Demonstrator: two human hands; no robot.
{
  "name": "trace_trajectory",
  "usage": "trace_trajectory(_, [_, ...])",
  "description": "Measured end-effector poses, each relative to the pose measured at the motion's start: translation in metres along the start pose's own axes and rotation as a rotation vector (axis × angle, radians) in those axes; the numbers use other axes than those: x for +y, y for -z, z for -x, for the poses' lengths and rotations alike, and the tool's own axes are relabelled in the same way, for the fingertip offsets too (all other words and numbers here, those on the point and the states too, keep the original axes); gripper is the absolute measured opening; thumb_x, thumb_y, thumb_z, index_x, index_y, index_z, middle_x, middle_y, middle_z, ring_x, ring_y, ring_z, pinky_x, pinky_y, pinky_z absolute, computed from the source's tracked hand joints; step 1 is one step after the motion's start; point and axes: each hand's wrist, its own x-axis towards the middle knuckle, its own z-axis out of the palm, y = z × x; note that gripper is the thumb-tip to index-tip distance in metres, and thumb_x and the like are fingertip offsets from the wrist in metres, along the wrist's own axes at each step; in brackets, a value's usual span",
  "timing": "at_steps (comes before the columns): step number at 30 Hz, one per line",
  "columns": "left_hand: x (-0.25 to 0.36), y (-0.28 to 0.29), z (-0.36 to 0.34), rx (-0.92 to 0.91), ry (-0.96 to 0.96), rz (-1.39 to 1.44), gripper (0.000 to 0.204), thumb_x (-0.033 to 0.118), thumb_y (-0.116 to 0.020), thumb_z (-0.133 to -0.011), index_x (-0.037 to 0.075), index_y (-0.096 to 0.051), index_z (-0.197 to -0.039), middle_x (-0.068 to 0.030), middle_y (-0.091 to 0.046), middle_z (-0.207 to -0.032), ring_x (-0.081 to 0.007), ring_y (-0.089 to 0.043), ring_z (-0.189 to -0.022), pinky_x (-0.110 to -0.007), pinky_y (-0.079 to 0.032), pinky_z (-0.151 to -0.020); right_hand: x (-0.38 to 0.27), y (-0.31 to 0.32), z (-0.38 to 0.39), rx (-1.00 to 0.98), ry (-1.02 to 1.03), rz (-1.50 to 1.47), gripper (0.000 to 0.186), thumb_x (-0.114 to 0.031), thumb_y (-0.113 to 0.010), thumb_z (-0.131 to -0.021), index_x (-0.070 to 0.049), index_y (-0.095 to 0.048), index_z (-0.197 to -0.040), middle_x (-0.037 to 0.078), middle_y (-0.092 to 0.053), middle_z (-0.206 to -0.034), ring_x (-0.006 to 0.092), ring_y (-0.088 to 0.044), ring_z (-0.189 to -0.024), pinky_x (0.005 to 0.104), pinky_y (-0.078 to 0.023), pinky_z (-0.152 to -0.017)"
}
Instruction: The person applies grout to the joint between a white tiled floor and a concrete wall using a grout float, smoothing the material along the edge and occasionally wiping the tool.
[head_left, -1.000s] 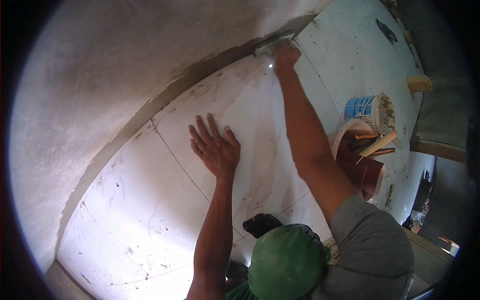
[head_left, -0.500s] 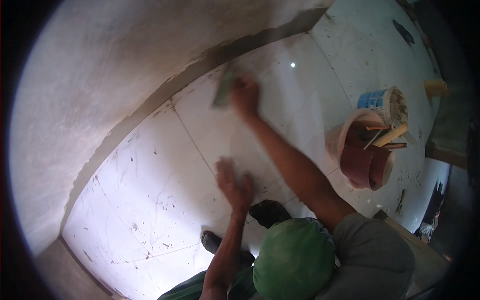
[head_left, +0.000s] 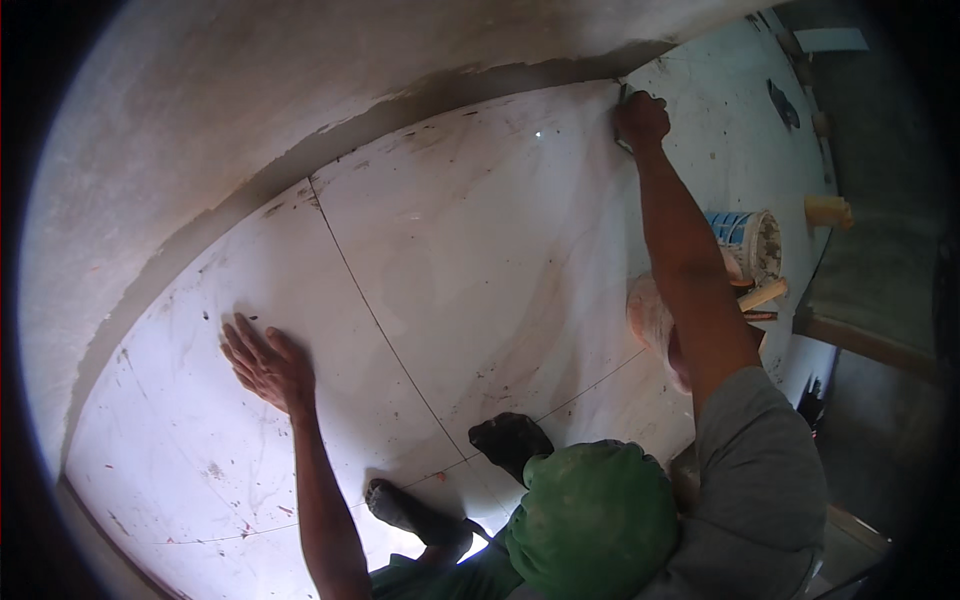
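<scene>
My right hand [head_left: 643, 118] reaches far out to the tile joint near the wall's base. Its fingers are closed round a thin, flat tool [head_left: 623, 147], seen nearly edge-on against the white floor tiles [head_left: 470, 250]. The exact kind of tool cannot be made out. At the left, my left hand [head_left: 268, 365] lies palm down on a tile with its fingers stretched out, holding nothing. Dark smudges and small crumbs mark the tiles around both hands.
A plastered wall [head_left: 250, 90] with a rough grey strip [head_left: 400, 104] at its base curves along the far side. Under my right arm stand a blue-and-white bucket [head_left: 735, 232] and a pinkish tub [head_left: 650, 325] with wooden-handled tools. A dark scrap [head_left: 783, 104] lies far right.
My right hand has swept right along the wall side with the flat tool. My left hand has moved left and now rests flat on the tile.
</scene>
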Motion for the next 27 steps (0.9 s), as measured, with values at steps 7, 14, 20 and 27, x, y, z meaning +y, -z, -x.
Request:
trace_trajectory(7, [-0.005, 0.001, -0.035, -0.043, -0.037, 0.037, 0.064, 0.046, -0.046, -0.109, 0.024, -0.037, -0.168, -0.0077, -0.032, -0.175, -0.0342, -0.024, -0.163, -0.057, -0.02, -0.131, -0.019, 0.003, -0.008, -0.068, 0.173, 0.075, 0.039, -0.031, -0.063, -0.091, -0.005, -0.077, -0.117, 0.029, -0.068, -0.129, 0.0463, -0.071, -0.115, 0.0535, -0.058, -0.098])
trace_trajectory(14, [-0.003, -0.002, -0.04, 0.01, -0.064, -0.006, 0.061, 0.042, -0.049, -0.11, 0.022, -0.037, -0.167, -0.0113, -0.034, -0.173, -0.0374, -0.028, -0.16, -0.059, -0.026, -0.127, -0.076, 0.013, 0.062, -0.048, 0.187, 0.077, 0.038, -0.029, -0.063, -0.092, -0.007, -0.077, -0.12, 0.026, -0.065, -0.134, 0.0427, -0.071, -0.118, 0.0501, -0.059, -0.1])
trace_trajectory(20, [-0.002, -0.002, -0.038, -0.037, -0.026, 0.012, 0.065, 0.044, -0.05, -0.108, 0.02, -0.037, -0.168, -0.0083, -0.03, -0.176, -0.0351, -0.024, -0.162, -0.056, -0.019, -0.131, -0.134, 0.031, 0.141, -0.051, 0.293, -0.045, 0.03, -0.026, -0.064, -0.09, -0.008, -0.077, -0.111, 0.028, -0.066, -0.13, 0.0437, -0.073, -0.107, 0.0519, -0.059, -0.091])
trace_trajectory(27, [-0.011, -0.002, -0.039, -0.038, -0.032, 0.02, 0.064, 0.047, -0.051, -0.108, 0.024, -0.04, -0.167, -0.0058, -0.03, -0.176, -0.0327, -0.024, -0.162, -0.054, -0.02, -0.131, -0.216, 0.015, 0.231, 0.144, 0.603, -0.213, 0.026, -0.024, -0.068, -0.086, -0.005, -0.078, -0.1, 0.028, -0.066, -0.119, 0.0438, -0.075, -0.093, 0.0548, -0.061, -0.082])
